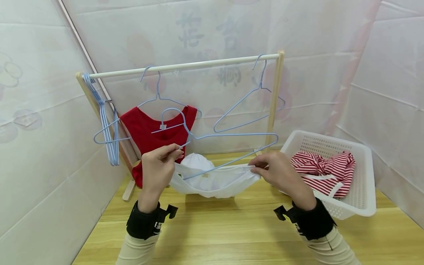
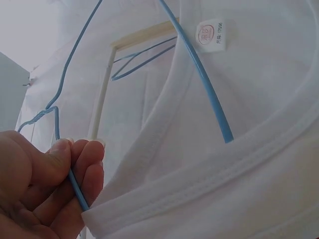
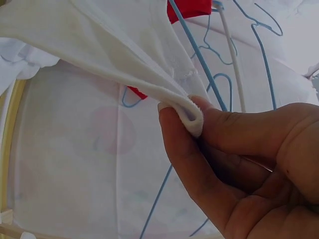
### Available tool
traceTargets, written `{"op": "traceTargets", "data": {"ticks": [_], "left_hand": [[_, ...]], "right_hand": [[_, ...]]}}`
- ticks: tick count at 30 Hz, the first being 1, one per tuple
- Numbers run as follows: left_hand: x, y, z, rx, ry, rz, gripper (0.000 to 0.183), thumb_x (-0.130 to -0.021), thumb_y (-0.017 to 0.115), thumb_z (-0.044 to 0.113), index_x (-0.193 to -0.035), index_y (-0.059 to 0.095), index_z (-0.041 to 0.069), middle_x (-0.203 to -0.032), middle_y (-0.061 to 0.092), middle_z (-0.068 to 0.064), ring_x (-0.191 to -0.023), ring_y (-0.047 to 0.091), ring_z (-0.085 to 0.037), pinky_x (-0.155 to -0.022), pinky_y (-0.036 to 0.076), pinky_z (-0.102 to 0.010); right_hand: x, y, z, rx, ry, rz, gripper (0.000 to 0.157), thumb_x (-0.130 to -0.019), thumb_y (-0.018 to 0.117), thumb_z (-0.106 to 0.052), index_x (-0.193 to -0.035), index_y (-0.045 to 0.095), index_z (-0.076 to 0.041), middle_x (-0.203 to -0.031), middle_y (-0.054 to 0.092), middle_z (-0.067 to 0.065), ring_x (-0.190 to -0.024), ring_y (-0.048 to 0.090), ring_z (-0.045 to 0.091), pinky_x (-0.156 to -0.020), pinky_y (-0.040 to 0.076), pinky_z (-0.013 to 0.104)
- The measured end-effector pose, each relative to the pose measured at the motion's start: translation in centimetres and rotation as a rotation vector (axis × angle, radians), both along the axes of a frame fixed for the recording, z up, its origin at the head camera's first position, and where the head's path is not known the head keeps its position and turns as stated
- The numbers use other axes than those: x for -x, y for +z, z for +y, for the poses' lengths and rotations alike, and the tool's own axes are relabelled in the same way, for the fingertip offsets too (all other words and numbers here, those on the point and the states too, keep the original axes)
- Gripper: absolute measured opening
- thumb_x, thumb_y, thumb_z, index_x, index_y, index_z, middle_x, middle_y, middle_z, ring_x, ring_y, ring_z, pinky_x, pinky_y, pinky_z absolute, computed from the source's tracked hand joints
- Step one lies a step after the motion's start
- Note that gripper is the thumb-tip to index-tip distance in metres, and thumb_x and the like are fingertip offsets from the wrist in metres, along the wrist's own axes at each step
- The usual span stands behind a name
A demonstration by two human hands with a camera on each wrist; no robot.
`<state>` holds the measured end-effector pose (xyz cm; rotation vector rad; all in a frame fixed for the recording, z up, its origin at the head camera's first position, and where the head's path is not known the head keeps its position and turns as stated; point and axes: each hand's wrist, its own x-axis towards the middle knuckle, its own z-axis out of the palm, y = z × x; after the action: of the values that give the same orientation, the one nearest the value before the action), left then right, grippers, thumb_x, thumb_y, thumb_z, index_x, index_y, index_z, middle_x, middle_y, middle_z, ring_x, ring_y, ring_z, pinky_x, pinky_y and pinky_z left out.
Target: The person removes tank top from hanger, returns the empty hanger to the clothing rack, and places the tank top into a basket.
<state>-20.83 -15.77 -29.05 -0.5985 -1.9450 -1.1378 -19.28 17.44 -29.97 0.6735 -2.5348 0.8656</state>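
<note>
A blue wire hanger (image 1: 232,134) is pinched by my left hand (image 1: 159,167) on its left arm, near the neck. The hanger's left end reaches into the neckline of a white sleeveless top (image 1: 215,187), which sags below it. Between thumb and fingers, my right hand (image 1: 279,171) pinches the top's right shoulder edge. In the right wrist view that edge (image 3: 192,119) is folded between the fingertips. The hanger's right end lies outside the cloth, above my right hand. A small printed label (image 2: 210,36) shows inside the neckline in the left wrist view.
Behind stands a rack with a white rail (image 1: 205,64) and wooden posts. A red sleeveless garment (image 1: 139,125) hangs on it, with several bare blue hangers (image 1: 110,143) at left and another hanger (image 1: 238,99) at right. A white basket (image 1: 366,176) holds red-striped clothing (image 1: 342,169).
</note>
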Motion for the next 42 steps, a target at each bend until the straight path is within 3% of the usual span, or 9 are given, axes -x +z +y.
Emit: {"op": "traceTargets", "data": {"ticks": [9, 17, 23, 29, 33, 42], "left_hand": [[-0.3, 0.2, 0.2, 0.001, -0.017, 0.065, 0.013, -0.087, 0.075, -0.007, -0.100, 0.079, -0.005, -0.092, 0.079, -0.019, -0.079, 0.078, -0.029, -0.082, 0.055, -0.011], [-0.3, 0.2, 0.5, -0.082, -0.032, 0.140, 0.013, -0.090, 0.074, -0.005, -0.101, 0.078, -0.007, -0.092, 0.078, -0.022, -0.080, 0.078, -0.033, -0.083, 0.057, -0.015], [-0.7, 0.4, 0.7, -0.116, -0.062, 0.162, 0.014, -0.089, 0.073, -0.007, -0.102, 0.077, -0.010, -0.092, 0.078, -0.023, -0.082, 0.078, -0.013, -0.082, 0.058, -0.018], [-1.0, 0.6, 1.0, -0.138, -0.024, 0.180, 0.015, -0.090, 0.073, -0.006, -0.104, 0.076, -0.010, -0.095, 0.078, -0.025, -0.087, 0.074, 0.005, -0.084, 0.058, -0.018], [-1.1, 0.6, 1.0, -0.158, -0.012, 0.190, 0.015, -0.090, 0.073, -0.006, -0.104, 0.076, -0.011, -0.095, 0.078, -0.026, -0.090, 0.072, 0.009, -0.085, 0.058, -0.018], [-1.2, 0.9, 1.0, -0.217, -0.016, 0.244, 0.017, -0.089, 0.072, -0.010, -0.105, 0.076, -0.009, -0.093, 0.077, -0.027, -0.089, 0.074, 0.006, -0.084, 0.058, -0.018]], "right_hand": [[0.2, -0.2, -0.1, -0.004, 0.011, 0.008, 0.009, -0.087, 0.078, 0.001, -0.094, 0.080, -0.003, -0.085, 0.078, 0.007, -0.077, 0.072, 0.014, -0.068, 0.059, 0.026], [0.5, -0.6, -0.5, 0.001, 0.036, -0.013, 0.010, -0.087, 0.077, 0.003, -0.095, 0.080, -0.001, -0.085, 0.078, 0.008, -0.076, 0.072, 0.014, -0.067, 0.058, 0.025], [0.5, -0.7, -0.6, -0.001, 0.037, -0.035, 0.010, -0.087, 0.077, 0.003, -0.096, 0.080, -0.001, -0.086, 0.078, 0.008, -0.077, 0.071, 0.013, -0.067, 0.058, 0.024], [0.6, -0.9, -0.8, -0.004, 0.036, -0.050, 0.010, -0.088, 0.077, 0.002, -0.096, 0.080, -0.002, -0.086, 0.078, 0.007, -0.078, 0.071, 0.013, -0.068, 0.058, 0.024], [0.6, -1.0, -0.8, -0.007, 0.041, -0.042, 0.010, -0.087, 0.077, 0.002, -0.095, 0.080, -0.002, -0.087, 0.079, 0.007, -0.078, 0.071, 0.013, -0.068, 0.058, 0.024], [0.6, -1.2, -0.7, -0.026, 0.061, -0.061, 0.012, -0.089, 0.076, 0.001, -0.098, 0.081, -0.005, -0.090, 0.079, 0.007, -0.080, 0.072, 0.014, -0.070, 0.059, 0.025]]}}
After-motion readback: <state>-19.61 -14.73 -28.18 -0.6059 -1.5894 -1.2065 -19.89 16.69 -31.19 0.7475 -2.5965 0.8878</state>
